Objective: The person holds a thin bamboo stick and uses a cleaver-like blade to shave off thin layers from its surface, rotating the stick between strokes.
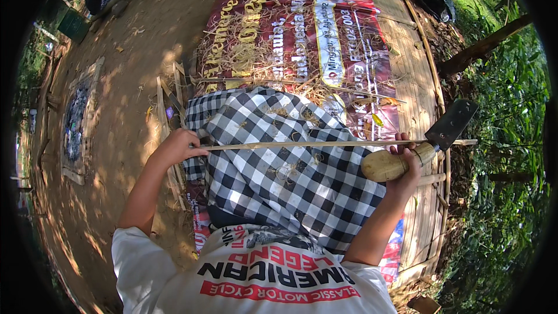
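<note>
Framed patch of ground: one, at far left, its wooden frame [72,175] around dark matter.
Loose strips [161,110]: several, near the left hand; overlap prevents an exact count.
Left hand [183,145]: thumb and fingers pinch the near end of the long strip.
Long strip [290,144]: one, thin and pale, crossing above the lap from the left hand to beyond the right; probably light, stiff but springy, with edges that may splinter, so best pinched by its flat faces near an end.
Checkered cloth [250,175]: one, black and white, soft-looking, draped over the lap.
Banner [363,17]: one, dark red, scattered with curled shavings [253,52] too many to count.
Right hand [407,157]: wrapped around the knife handle, fingertips beside the strip; whether they press it, I cannot tell.
Knife [429,150]: one, with a broad dark blade meeting the strip; likely weighty and rigid, safest held by its thick wooden handle.
Slatted surface [415,70]: one, under the banner.
</note>
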A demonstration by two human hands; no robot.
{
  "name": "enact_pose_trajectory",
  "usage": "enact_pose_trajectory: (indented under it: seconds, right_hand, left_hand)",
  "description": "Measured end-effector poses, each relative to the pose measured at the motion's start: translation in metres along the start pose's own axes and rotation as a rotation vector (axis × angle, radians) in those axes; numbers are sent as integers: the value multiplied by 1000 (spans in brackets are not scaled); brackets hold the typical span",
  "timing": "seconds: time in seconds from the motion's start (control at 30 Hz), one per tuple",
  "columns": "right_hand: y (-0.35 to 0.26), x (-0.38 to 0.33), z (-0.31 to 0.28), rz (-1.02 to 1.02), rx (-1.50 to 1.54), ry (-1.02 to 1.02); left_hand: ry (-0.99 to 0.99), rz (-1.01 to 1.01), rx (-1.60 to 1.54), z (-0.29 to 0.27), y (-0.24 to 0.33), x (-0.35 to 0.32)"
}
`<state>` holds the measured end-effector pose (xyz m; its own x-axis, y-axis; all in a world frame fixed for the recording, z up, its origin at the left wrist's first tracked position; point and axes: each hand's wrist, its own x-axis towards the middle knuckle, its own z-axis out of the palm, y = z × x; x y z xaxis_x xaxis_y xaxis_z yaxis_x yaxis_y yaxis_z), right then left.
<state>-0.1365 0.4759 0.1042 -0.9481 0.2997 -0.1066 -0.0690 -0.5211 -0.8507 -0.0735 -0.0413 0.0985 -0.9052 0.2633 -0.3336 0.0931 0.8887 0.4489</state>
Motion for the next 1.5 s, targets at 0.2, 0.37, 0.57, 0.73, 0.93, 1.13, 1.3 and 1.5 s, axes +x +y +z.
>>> enact_pose_trajectory:
  seconds: [0.2,0.37,0.57,0.73,0.93,1.13,1.3,1.5]
  right_hand:
    - [-6,6,-11,11,12,67]
    - [-7,3,-14,9,19,151]
    - [-7,0,-29,7,59,182]
    - [-8,-4,-25,5,68,217]
    - [-4,-5,-30,10,35,218]
    - [0,-3,-38,16,55,205]
    - [0,-5,-40,14,43,213]
    - [-5,-7,-43,8,84,200]
  left_hand:
    - [155,-22,-508,7,35,1]
    - [177,-16,-597,16,33,5]
    - [313,-137,-593,15,37,14]
    - [343,-96,-669,15,35,17]
    - [157,-6,-529,15,39,18]
    - [317,14,-519,21,40,18]
    - [519,-109,-763,37,24,30]
    - [678,-274,-370,4,-4,29]
